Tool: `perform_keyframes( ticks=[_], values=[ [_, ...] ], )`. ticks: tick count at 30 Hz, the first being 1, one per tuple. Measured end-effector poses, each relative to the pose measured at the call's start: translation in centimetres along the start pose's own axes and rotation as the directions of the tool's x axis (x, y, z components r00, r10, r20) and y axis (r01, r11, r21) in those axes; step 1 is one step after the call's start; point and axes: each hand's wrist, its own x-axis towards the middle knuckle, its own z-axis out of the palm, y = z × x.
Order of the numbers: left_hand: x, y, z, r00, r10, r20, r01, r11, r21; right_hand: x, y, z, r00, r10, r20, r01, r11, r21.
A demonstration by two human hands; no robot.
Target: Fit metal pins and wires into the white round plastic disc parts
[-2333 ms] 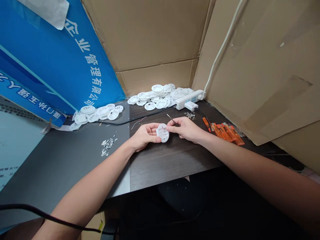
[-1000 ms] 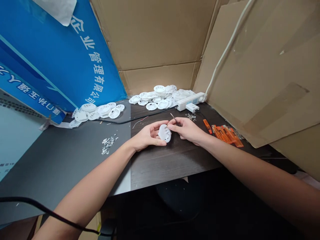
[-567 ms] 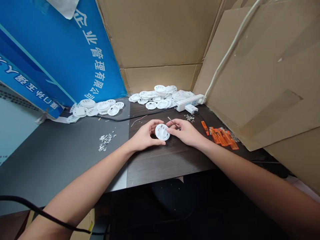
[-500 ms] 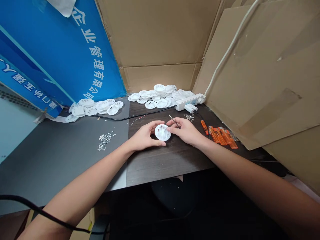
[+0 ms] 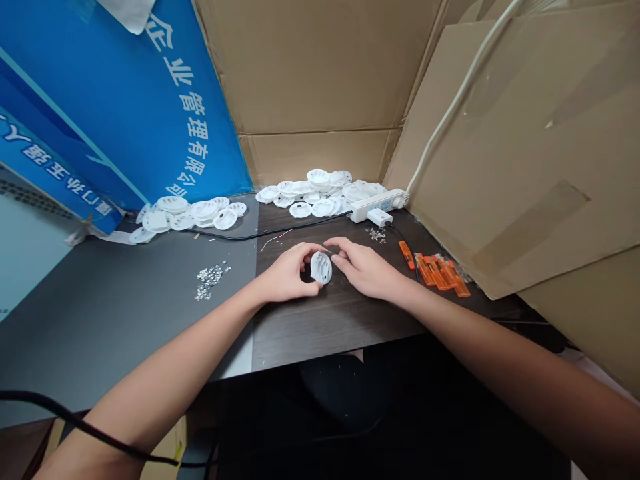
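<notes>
White plastic disc (image 5: 321,268), round and ribbed, stands tilted between the thumb and fingers of the left hand (image 5: 286,275), pinched by its rim; the right hand (image 5: 369,268) has a slim tool (image 5: 327,250) in a narrow fingertip grip near its upper edge. Close handwork looks to be in progress, calling for a steady rim. Beyond lie glinting metal bits (image 5: 211,279) left, glossy orange packs (image 5: 444,272) right, and similar discs (image 5: 301,210) far on dark woodgrain (image 5: 310,333).

Left hand (image 5: 293,272) gripping a round white plastic piece (image 5: 321,268) above the dark counter (image 5: 320,327); right hand (image 5: 364,268) alongside.
</notes>
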Motion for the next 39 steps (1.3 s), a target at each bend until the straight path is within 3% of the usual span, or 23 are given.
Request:
perform_keyframes(
  ticks=[3, 6, 8, 9, 13, 18, 24, 29, 31, 34, 36, 39],
  values=[
    [-0.4, 0.4, -0.3, 1.0, -0.006, 0.018, 0.003, 0.987, 0.162, -0.4, -0.2, -1.2, 0.999, 0.04, 0.01, -0.038, 0.992, -0.123],
    [-0.5, 0.5, -0.7, 0.998, -0.061, 0.01, 0.056, 0.959, 0.278, -0.6, 0.4, -4.0, 0.977, 0.125, -0.174, -0.167, 0.953, -0.252],
    [-0.4, 0.5, -0.9, 0.993, -0.116, 0.028, 0.1, 0.937, 0.335, -0.8, 1.0, -6.3, 0.931, 0.167, -0.324, -0.293, 0.871, -0.394],
    [-0.4, 0.5, -1.1, 0.99, -0.135, 0.045, 0.111, 0.93, 0.351, -0.8, 1.4, -7.3, 0.921, 0.187, -0.341, -0.336, 0.824, -0.456],
    [-0.3, 0.4, -1.5, 0.986, -0.141, 0.085, 0.101, 0.927, 0.362, -0.3, 3.0, -8.6, 0.938, 0.252, -0.239, -0.347, 0.681, -0.644],
    [-0.1, -0.5, -1.7, 0.994, -0.067, 0.084, 0.038, 0.95, 0.311, 1.4, 4.7, -7.1, 0.956, 0.241, -0.165, -0.285, 0.647, -0.707],
    [-0.1, -1.2, -1.2, 0.999, 0.002, 0.038, -0.013, 0.949, 0.315, 1.7, 5.3, -6.6, 0.973, 0.133, -0.188, -0.227, 0.695, -0.682],
    [-0.3, -0.7, -0.8, 0.999, 0.02, 0.025, -0.026, 0.96, 0.279, 1.1, 3.5, -6.1, 0.967, 0.046, -0.251, -0.199, 0.75, -0.631],
    [-0.3, -0.4, -0.6, 0.999, 0.024, 0.039, -0.033, 0.965, 0.258, 0.9, 2.4, -5.5, 0.969, 0.015, -0.248, -0.147, 0.84, -0.523],
    [-0.4, 0.0, -0.2, 0.998, 0.02, 0.067, -0.037, 0.967, 0.253, 0.7, 1.1, -3.9, 0.983, -0.001, -0.181, -0.039, 0.975, -0.22],
    [-0.5, 0.2, 0.0, 0.997, 0.018, 0.074, -0.036, 0.969, 0.245, 0.7, 0.6, -2.7, 0.991, -0.041, -0.124, 0.034, 0.998, -0.057],
    [-0.5, 0.3, 0.0, 0.997, 0.028, 0.074, -0.044, 0.974, 0.223, 0.8, 0.6, -1.4, 0.993, -0.107, -0.057, 0.11, 0.993, 0.039]
  ],
)
